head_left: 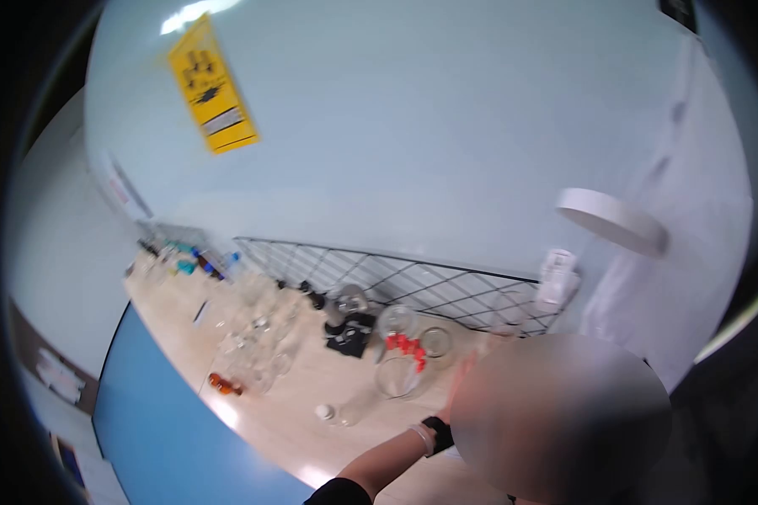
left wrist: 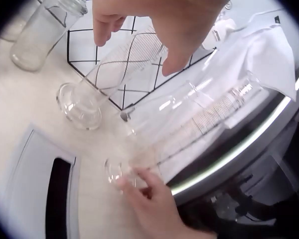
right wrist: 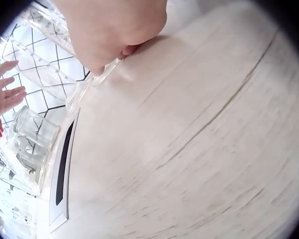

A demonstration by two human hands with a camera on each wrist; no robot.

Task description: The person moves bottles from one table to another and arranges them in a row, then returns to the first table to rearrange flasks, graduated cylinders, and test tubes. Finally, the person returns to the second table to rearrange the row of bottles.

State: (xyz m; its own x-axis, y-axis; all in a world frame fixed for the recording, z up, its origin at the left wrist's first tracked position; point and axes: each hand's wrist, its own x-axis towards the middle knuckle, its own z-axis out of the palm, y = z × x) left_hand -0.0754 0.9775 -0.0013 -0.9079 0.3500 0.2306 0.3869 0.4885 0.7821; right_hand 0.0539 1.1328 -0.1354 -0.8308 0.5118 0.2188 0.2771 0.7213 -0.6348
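In the left wrist view my left hand [left wrist: 164,27] hangs over a graduated glass cylinder [left wrist: 122,64], its fingers apart; the right wrist view shows the same hand [right wrist: 5,94] spread, holding nothing. My right hand [left wrist: 157,206] pinches the round foot of another graduated cylinder [left wrist: 202,122], beside the first. Seen from the right wrist, my right hand [right wrist: 114,30] is low at the table surface, its fingertips on the clear glass foot [right wrist: 107,72]. A blurred patch hides most of the hands' area in the head view.
A glass jar [left wrist: 40,40] and a grey-white flat item with a black strip [left wrist: 35,184] are near the cylinders. Black wire mesh [head_left: 429,282] runs along the wall. Red pieces [head_left: 406,347], glassware and an amber bottle [head_left: 225,385] stand on the long table [head_left: 295,404].
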